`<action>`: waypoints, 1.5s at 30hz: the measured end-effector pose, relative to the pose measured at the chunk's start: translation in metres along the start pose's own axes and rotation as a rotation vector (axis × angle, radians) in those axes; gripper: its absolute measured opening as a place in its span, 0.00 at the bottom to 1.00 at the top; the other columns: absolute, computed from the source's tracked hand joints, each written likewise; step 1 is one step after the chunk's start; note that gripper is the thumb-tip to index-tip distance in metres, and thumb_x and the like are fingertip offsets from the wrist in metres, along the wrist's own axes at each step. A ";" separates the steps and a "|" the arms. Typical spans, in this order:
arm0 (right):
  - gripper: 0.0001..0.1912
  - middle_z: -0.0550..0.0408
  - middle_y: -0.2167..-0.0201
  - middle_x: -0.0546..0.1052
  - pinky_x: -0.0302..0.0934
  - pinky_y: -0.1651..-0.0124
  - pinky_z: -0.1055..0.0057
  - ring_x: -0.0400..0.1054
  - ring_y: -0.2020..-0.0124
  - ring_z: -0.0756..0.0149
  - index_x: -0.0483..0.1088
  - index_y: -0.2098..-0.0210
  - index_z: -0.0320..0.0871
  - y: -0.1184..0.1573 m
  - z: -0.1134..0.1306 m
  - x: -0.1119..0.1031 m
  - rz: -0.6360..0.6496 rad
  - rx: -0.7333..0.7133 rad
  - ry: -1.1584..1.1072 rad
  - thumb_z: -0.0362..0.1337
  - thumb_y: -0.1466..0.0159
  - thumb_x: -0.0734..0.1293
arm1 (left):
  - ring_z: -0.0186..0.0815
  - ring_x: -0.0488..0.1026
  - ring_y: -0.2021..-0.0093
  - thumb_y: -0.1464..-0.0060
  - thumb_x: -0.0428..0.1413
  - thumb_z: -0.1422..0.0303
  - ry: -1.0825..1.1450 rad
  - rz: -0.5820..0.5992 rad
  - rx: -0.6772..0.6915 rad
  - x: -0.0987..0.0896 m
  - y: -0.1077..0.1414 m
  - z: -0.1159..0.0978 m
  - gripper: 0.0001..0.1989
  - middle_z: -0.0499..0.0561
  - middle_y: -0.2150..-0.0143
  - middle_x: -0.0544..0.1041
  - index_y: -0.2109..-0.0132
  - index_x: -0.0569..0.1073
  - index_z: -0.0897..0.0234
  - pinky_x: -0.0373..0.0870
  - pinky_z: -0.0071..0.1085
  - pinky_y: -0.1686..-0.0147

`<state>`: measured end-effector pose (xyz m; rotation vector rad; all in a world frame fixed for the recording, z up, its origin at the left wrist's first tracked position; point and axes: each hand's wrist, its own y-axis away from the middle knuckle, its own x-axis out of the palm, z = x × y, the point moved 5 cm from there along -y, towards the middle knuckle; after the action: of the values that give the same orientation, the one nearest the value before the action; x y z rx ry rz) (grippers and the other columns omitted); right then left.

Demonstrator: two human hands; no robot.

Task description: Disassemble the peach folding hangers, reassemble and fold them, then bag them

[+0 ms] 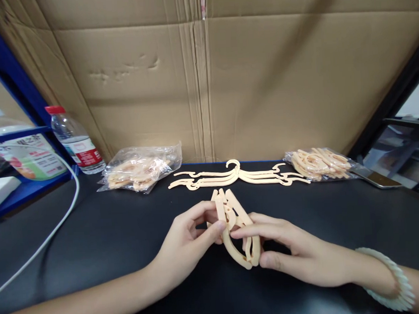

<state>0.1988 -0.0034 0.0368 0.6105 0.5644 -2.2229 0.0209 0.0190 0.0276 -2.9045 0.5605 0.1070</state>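
The left hand point(185, 238) and right hand point(298, 250) both gripped a folded hanger point(238, 206) above the black table point(129, 227). Beyond it lay opened hangers point(224, 178), with more pieces in a clear bag point(140, 170) on one side.

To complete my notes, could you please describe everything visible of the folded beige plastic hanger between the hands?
The folded beige plastic hanger looks smooth and matte, with narrow bars, a curved arm and a rounded inner part. Its bar ends point away from the person, its curved end towards them. The left hand grips its left side; the right hand holds its right side. It is over the black tabletop; fingers hide some parts.
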 end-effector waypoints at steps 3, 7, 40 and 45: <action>0.17 0.49 0.48 0.68 0.60 0.46 0.63 0.64 0.49 0.62 0.65 0.44 0.49 0.000 0.002 -0.002 -0.020 -0.005 0.038 0.38 0.33 0.62 | 0.35 0.72 0.63 0.44 0.57 0.66 -0.005 0.000 -0.015 -0.001 -0.001 0.001 0.09 0.51 0.62 0.76 0.57 0.75 0.63 0.73 0.28 0.65; 0.11 0.50 0.54 0.70 0.61 0.48 0.64 0.65 0.54 0.64 0.66 0.51 0.46 -0.002 0.001 -0.003 -0.023 0.005 0.028 0.39 0.32 0.61 | 0.35 0.72 0.65 0.44 0.57 0.65 0.000 -0.027 -0.017 -0.004 -0.002 0.001 0.12 0.52 0.62 0.76 0.54 0.74 0.64 0.73 0.28 0.67; 0.15 0.53 0.60 0.73 0.61 0.54 0.66 0.66 0.60 0.65 0.69 0.51 0.45 -0.001 -0.041 -0.025 -0.219 0.225 0.241 0.44 0.30 0.57 | 0.41 0.67 0.43 0.46 0.53 0.76 -0.704 0.074 0.251 -0.006 0.000 0.006 0.20 0.51 0.46 0.71 0.46 0.69 0.57 0.64 0.42 0.41; 0.18 0.53 0.61 0.71 0.58 0.48 0.64 0.64 0.55 0.63 0.65 0.46 0.45 0.000 -0.035 -0.018 -0.118 0.221 0.375 0.45 0.31 0.57 | 0.38 0.65 0.42 0.44 0.52 0.77 -0.820 0.173 0.343 0.003 0.007 0.004 0.19 0.51 0.44 0.69 0.47 0.69 0.57 0.65 0.38 0.42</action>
<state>0.2183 0.0260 0.0197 1.1508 0.5549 -2.3120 0.0206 0.0126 0.0222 -2.1964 0.5835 1.0429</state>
